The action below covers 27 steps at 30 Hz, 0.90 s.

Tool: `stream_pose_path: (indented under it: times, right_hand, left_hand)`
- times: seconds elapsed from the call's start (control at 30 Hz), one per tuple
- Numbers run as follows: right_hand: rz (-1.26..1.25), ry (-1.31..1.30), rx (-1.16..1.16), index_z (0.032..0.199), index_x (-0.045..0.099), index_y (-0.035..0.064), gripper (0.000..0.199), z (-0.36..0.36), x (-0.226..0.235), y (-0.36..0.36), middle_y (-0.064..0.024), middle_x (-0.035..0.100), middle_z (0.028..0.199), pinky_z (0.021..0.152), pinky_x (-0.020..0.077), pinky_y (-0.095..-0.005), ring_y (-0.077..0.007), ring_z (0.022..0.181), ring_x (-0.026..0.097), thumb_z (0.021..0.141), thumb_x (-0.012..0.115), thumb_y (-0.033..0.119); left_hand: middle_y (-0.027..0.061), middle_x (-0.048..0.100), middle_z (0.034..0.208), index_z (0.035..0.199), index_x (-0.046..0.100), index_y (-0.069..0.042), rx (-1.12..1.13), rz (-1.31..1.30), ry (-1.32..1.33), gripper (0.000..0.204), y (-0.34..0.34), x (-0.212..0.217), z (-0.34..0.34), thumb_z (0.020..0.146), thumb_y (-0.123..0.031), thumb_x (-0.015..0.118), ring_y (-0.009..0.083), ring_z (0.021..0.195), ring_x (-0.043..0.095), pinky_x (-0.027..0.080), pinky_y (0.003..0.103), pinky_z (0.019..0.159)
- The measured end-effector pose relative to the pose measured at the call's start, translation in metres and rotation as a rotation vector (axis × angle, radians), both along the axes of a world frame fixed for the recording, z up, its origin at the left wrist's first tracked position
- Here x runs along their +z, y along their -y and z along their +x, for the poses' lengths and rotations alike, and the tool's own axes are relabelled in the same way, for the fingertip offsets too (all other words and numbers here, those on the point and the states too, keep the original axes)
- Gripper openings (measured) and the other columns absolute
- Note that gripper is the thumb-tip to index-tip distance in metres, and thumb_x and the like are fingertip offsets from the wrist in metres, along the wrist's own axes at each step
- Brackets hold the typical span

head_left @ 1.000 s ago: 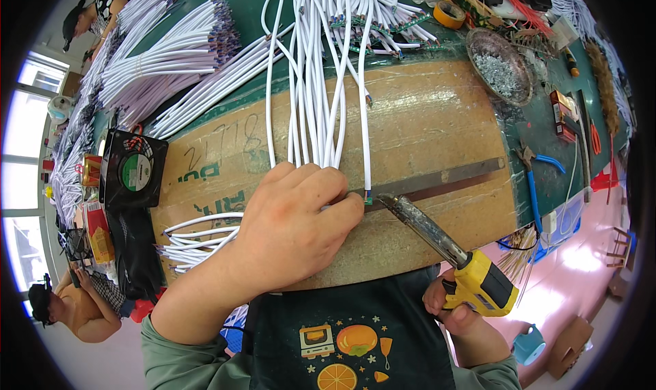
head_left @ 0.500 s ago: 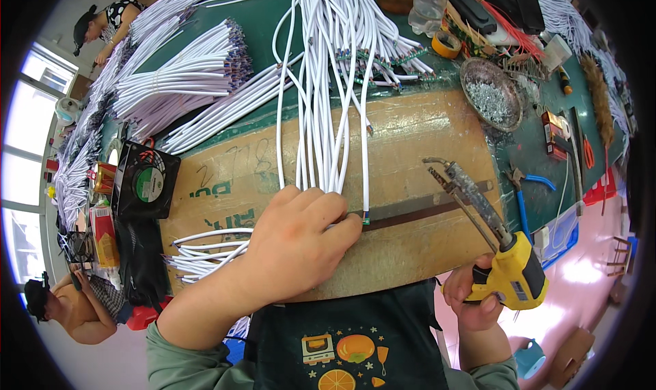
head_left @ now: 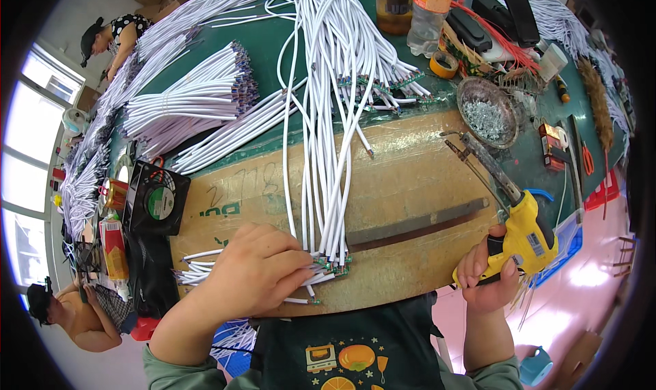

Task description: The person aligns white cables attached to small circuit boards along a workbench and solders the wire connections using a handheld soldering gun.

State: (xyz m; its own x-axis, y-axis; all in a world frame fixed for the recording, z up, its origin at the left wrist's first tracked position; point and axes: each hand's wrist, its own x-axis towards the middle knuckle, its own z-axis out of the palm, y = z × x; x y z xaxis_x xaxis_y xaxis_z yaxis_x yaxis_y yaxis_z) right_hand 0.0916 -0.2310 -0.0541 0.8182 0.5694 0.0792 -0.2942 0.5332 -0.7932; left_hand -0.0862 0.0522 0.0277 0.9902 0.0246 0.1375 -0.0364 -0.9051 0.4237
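Note:
My left hand [head_left: 263, 270] is closed over white cables [head_left: 198, 274] at the near edge of a cardboard sheet [head_left: 403, 274]. Its fingers are curled down, and the palm side is hidden. Beside the fingertips, a hanging bundle of white cables [head_left: 328, 205] ends in small green tips [head_left: 338, 261]. On the right, my right hand [head_left: 486, 274] grips a yellow soldering gun [head_left: 529, 236] by its handle. The gun's long metal barrel [head_left: 488, 164] points up and left, over the cardboard's right part. A flat dark metal strip [head_left: 420, 222] lies on the cardboard.
Tied white cables [head_left: 184, 103] lie at the far left, behind a black fan [head_left: 158, 200]. A dish of grey flakes [head_left: 486, 113], orange tape [head_left: 443, 64] and a plastic bottle [head_left: 429, 21] stand at the far right. Two other people [head_left: 113, 41] are at the left.
My left hand has moved left and nearer, leaving the hanging cable ends uncovered. The lone cable that stood apart on the right is no longer there. The soldering gun has shifted slightly right.

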Motion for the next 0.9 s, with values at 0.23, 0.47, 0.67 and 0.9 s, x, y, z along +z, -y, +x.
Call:
stream_pose_path:
  times: [0.23,0.47,0.67,0.9]
  right_hand:
    - [0.0,-0.037,-0.004,0.128,0.043,0.0008,0.064,0.0,-0.002,0.0,-0.0045,0.053,0.067,0.045,0.0433,-0.0278,-0.0131,0.047,0.048,0.088,0.064,0.045]
    - [0.004,-0.057,-0.019,0.127,0.043,0.0017,0.061,0.001,-0.002,-0.001,-0.0045,0.052,0.068,0.045,0.043,-0.0287,-0.0131,0.047,0.047,0.088,0.063,0.044]
    - [0.014,-0.073,-0.027,0.126,0.043,0.0019,0.06,0.002,-0.004,-0.001,-0.0046,0.052,0.068,0.045,0.0424,-0.0292,-0.0129,0.048,0.046,0.088,0.063,0.044]
    - [0.013,0.018,0.001,0.127,0.042,0.003,0.054,0.003,-0.006,-0.004,-0.0028,0.05,0.067,0.043,0.042,-0.026,-0.0105,0.044,0.045,0.093,0.055,0.043]
  left_hand:
    - [0.005,0.064,0.087,0.09,0.069,-0.009,0.029,0.059,0.106,0.016,-0.025,-0.002,0.061,0.075,-0.013,0.074,0.0255,0.081,0.061,0.047,0.037,0.076]
    - [0.0052,0.061,0.095,0.087,0.066,-0.01,-0.186,0.494,0.176,0.01,-0.012,-0.02,0.139,0.077,-0.01,0.068,0.0246,0.091,0.06,0.047,0.037,0.078]
    - [0.0086,0.064,0.092,0.091,0.067,-0.007,0.018,0.144,0.407,0.011,-0.032,-0.034,0.163,0.081,-0.012,0.066,0.0251,0.086,0.063,0.049,0.037,0.076]
    - [0.0136,0.069,0.09,0.097,0.069,-0.003,0.608,-0.068,0.314,0.021,-0.114,-0.045,0.18,0.082,-0.017,0.066,0.0287,0.082,0.066,0.051,0.036,0.076]
